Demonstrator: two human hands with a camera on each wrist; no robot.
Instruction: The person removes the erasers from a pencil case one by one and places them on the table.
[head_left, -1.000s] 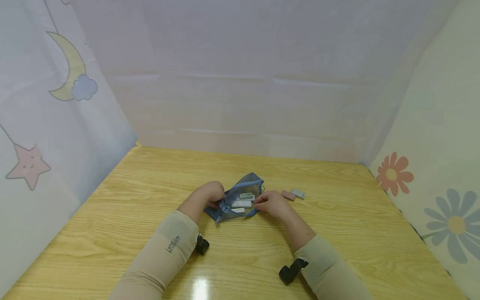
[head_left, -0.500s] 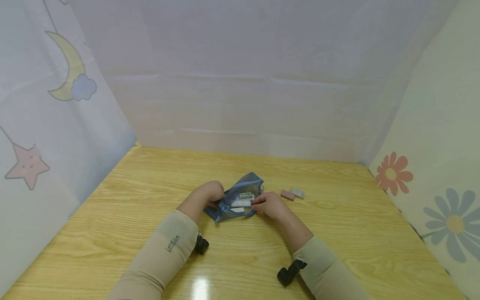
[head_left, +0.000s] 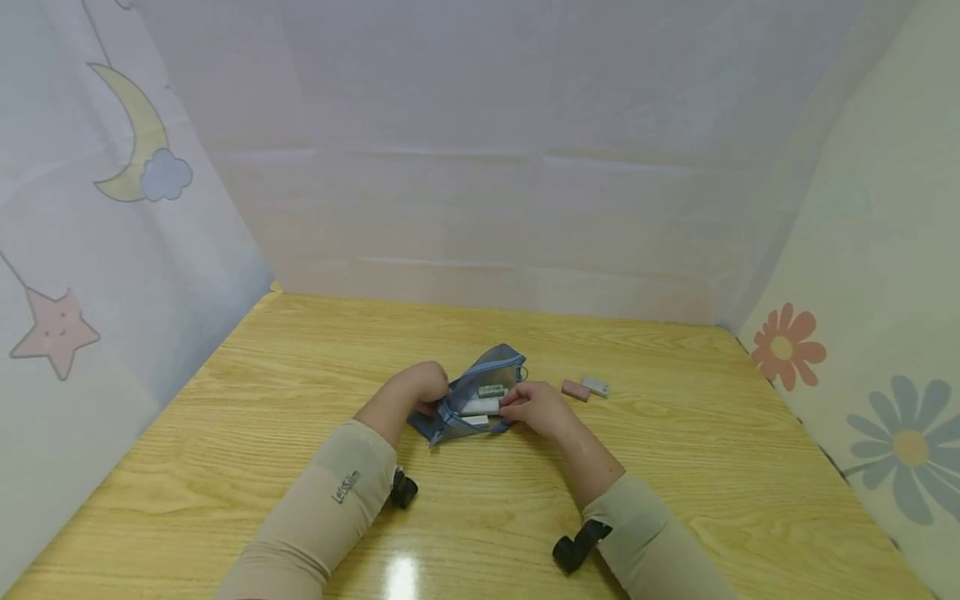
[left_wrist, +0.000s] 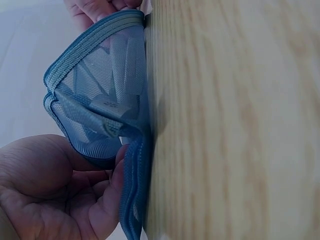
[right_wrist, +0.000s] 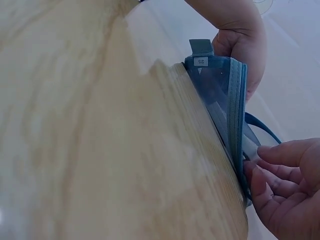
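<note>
A blue mesh zipper pouch (head_left: pixel 491 367) lies on the table with its mouth spread. Several small rectangular blocks are inside it, among them a long white block (head_left: pixel 478 407), a green patterned block (head_left: pixel 491 391) and a short white block (head_left: pixel 476 422). My left hand (head_left: pixel 427 387) grips the pouch's left end; in the left wrist view its thumb and fingers (left_wrist: pixel 107 205) close around the blue edge. Reaching in at the right side of the mouth, my right hand (head_left: pixel 536 406) pinches the right end of the long white block. In the right wrist view its fingertips (right_wrist: pixel 258 182) disappear partly behind the zipper edge.
Right of the pouch, a pink block (head_left: pixel 575 390) and a white-grey block (head_left: pixel 596 386) lie side by side on the wooden table (head_left: pixel 480 517). Behind the table stands a pale backdrop (head_left: pixel 480 208), with patterned side panels left and right.
My right hand has shifted slightly left, farther into the pouch mouth, and now covers more of the blocks' right ends. The left hand and the pouch have hardly moved.
</note>
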